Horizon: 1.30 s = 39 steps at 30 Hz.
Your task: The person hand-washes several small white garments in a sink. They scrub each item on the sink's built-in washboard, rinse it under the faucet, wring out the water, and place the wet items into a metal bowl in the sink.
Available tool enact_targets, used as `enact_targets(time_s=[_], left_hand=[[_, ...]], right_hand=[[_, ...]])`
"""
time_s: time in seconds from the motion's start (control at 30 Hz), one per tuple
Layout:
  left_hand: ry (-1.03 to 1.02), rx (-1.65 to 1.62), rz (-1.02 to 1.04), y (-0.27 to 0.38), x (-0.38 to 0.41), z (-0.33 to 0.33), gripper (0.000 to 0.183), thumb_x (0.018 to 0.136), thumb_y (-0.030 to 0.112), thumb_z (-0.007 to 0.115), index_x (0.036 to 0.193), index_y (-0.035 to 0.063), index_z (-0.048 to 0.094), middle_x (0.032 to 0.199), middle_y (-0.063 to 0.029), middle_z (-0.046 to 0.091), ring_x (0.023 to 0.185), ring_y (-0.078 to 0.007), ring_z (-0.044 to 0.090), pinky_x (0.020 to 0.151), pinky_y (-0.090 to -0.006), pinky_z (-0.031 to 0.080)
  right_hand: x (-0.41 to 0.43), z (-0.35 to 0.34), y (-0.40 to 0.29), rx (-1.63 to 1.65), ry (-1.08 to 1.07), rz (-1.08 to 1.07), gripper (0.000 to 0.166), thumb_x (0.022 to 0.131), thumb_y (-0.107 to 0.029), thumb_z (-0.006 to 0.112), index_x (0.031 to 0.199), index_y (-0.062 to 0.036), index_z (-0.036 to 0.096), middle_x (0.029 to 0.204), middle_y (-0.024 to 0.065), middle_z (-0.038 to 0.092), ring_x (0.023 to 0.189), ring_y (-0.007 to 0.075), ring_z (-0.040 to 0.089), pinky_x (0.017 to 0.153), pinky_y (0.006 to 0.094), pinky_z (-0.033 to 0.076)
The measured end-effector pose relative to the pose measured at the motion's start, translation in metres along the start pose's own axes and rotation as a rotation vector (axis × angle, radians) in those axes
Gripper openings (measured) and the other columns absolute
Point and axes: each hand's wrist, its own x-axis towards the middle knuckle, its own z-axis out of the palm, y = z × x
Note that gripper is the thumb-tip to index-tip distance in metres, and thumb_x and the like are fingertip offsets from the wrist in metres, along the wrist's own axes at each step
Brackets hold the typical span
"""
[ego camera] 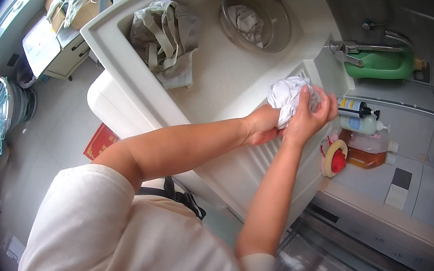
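Note:
A bunched white cloth (pixel 289 94) is between my two hands, over the ribbed washboard (pixel 267 154) of a white laundry sink (pixel 206 95). My left hand (pixel 263 126) supports the cloth from below with its fingers around it. My right hand (pixel 310 110) presses against the cloth's side, its fingers bent and slightly blurred. Past them in the basin, a translucent round tub (pixel 278 28) tilts with a pale wet cloth (pixel 245 21) inside. A beige-grey fabric piece with straps (pixel 185 39) lies heaped in the basin's far left corner.
A chrome faucet (pixel 345 53) and green jug (pixel 381 65) stand at the sink's right edge. Pump bottles (pixel 357 123), a jug of amber liquid (pixel 367 157) and a round brush-like item (pixel 334 158) line the ledge. A cardboard box of hangers (pixel 86 8) sits at left.

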Motion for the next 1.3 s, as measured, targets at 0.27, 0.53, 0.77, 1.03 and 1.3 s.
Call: enact_targets(time_s=[0.27, 0.53, 0.77, 1.03, 1.3], left_hand=[[0.088, 0.069, 0.02, 0.02, 0.016, -0.038, 0.051, 0.092, 0.029, 0.063, 0.133, 0.0029, 0.046, 0.123, -0.0067, 0.058, 0.104, -0.0173, 0.058, 0.083, -0.0334, 0.052], [0.083, 0.364, 0.031, 0.028, -0.017, 0.015, 0.044, 0.097, 0.022, 0.054, 0.132, -0.0026, 0.047, 0.124, -0.0123, 0.058, 0.109, -0.021, 0.057, 0.093, -0.0331, 0.048], [0.063, 0.283, 0.04, 0.019, -0.013, 0.011, 0.046, 0.097, 0.021, 0.054, 0.136, -0.0012, 0.044, 0.131, -0.0095, 0.054, 0.111, -0.0214, 0.057, 0.094, -0.035, 0.048], [0.266, 0.046, 0.011, 0.042, -0.006, 0.013, 0.036, 0.095, 0.043, 0.057, 0.091, 0.0083, 0.064, 0.068, 0.0026, 0.053, 0.056, -0.0081, 0.047, 0.065, -0.0244, 0.048], [0.362, -0.325, 0.07, 0.05, 0.005, -0.008, 0.062, 0.09, 0.069, 0.042, 0.059, 0.0167, 0.03, 0.05, 0.0032, 0.024, 0.047, -0.0146, 0.021, 0.055, -0.0259, 0.04]], right_hand=[[-0.071, 0.018, -0.011, 0.083, -0.186, -0.263, 0.032, 0.088, -0.017, 0.064, 0.118, -0.0043, 0.063, 0.149, 0.0248, 0.034, 0.141, 0.0395, 0.026, 0.114, 0.0483, 0.021], [-0.033, 0.008, -0.011, 0.104, -0.092, -0.223, 0.042, 0.099, -0.023, 0.05, 0.136, -0.0033, 0.051, 0.156, 0.0242, 0.016, 0.144, 0.0349, 0.021, 0.115, 0.0416, 0.021], [-0.008, 0.001, -0.015, -0.05, -0.017, -0.057, 0.055, 0.098, -0.031, 0.052, 0.144, -0.0028, 0.039, 0.156, 0.0246, 0.015, 0.147, 0.0334, 0.01, 0.116, 0.0428, 0.015], [-0.078, 0.028, -0.002, 0.193, -0.056, -0.421, 0.021, 0.097, -0.02, 0.054, 0.098, -0.0009, 0.062, 0.123, 0.0153, 0.059, 0.131, 0.033, 0.042, 0.113, 0.0446, 0.026], [-0.054, 0.047, -0.026, 0.821, 0.093, 0.169, 0.053, 0.102, -0.049, 0.035, 0.064, -0.0114, 0.03, 0.06, -0.0002, 0.036, 0.062, 0.0137, 0.036, 0.096, 0.0372, 0.04]])
